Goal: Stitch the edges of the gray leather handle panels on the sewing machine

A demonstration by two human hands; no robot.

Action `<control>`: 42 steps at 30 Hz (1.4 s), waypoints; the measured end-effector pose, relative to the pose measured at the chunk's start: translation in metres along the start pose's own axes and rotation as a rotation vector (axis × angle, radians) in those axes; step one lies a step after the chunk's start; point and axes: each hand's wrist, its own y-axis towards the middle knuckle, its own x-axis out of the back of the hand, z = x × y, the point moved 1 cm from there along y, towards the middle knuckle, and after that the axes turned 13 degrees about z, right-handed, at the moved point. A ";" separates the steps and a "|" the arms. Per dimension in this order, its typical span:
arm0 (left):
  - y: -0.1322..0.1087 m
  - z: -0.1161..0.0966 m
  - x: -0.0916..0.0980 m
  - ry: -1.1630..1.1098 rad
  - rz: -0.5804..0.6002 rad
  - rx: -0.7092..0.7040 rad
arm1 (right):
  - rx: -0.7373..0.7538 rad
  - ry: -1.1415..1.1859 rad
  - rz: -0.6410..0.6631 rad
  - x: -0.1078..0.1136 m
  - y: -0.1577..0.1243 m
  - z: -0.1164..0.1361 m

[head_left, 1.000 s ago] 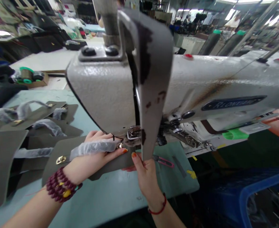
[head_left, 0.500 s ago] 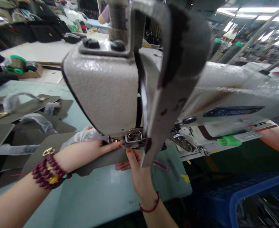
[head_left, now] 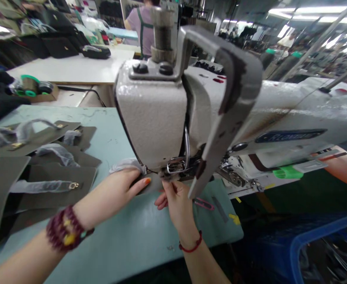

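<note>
I have my left hand [head_left: 122, 187] spread loosely on the grey panel [head_left: 152, 185], my right hand [head_left: 178, 203] pinching its edge, right under the sewing machine [head_left: 154, 122], on the pale green table [head_left: 117, 244].

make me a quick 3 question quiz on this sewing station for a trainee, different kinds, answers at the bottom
1. Multiple choice: what covers the straps on the grey-brown panels at the left?
a) red cloth
b) translucent plastic wrap
c) brown paper

2. True or false: the wrist of the left hand is bare.

3. Short answer: where do the pink-handled snips lie?

Key:
1. b
2. False; it wears maroon bead bracelets.
3. On the pale green tabletop, just to the right of the right hand.
</note>
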 end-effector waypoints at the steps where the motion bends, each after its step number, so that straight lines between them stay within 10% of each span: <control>1: -0.018 -0.001 -0.007 0.015 0.023 -0.006 | 0.002 -0.011 -0.001 0.000 0.000 -0.001; 6: -0.075 -0.004 -0.075 -0.563 0.100 0.085 | 0.042 -0.063 0.015 0.001 -0.001 -0.001; 11: -0.037 0.008 -0.121 -1.264 -0.020 0.261 | 0.060 -0.195 -0.013 0.004 -0.004 0.007; 22: -0.024 0.002 -0.068 -0.488 0.162 0.574 | 0.069 0.045 0.031 0.009 -0.012 0.008; 42: -0.016 0.010 -0.091 -0.986 0.051 0.449 | 0.022 0.105 -0.040 0.003 -0.009 0.010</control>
